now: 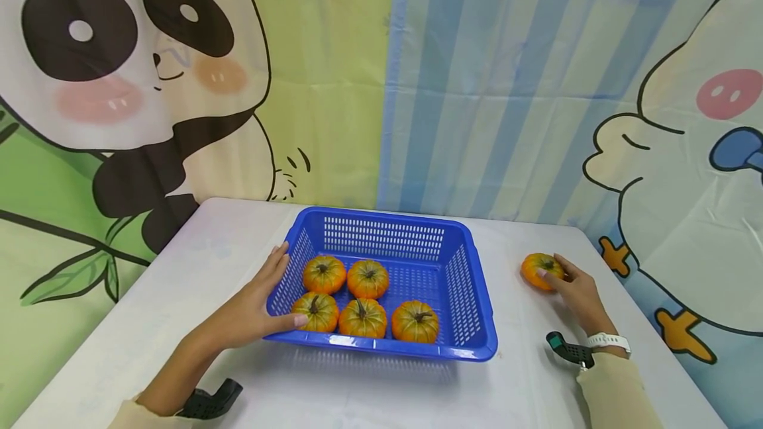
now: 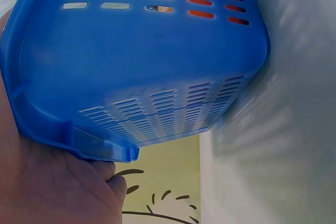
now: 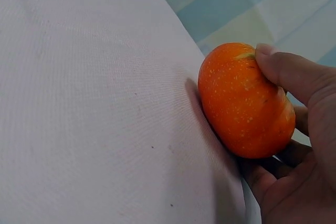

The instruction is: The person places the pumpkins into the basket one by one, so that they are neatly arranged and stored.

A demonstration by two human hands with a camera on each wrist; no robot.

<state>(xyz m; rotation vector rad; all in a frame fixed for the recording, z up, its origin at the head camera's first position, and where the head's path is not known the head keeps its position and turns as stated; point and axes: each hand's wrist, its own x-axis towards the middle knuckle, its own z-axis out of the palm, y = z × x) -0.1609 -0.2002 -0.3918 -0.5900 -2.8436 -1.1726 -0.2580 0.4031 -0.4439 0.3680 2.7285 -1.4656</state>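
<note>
A blue plastic basket with slotted walls holds several small orange pumpkins, grouped toward its left and front. My left hand rests on the basket's left rim, fingers extended along the side and thumb lying over the front corner. In the left wrist view, the palm sits right against the rim. Off to the right, my right hand grips a separate small pumpkin low over the table. The right wrist view shows the thumb on top of this pumpkin and fingers around its far side.
The table has a white cloth. A curtain with a panda and striped panels hangs behind it. Dark wrist devices are on both forearms, and a white band circles the right wrist.
</note>
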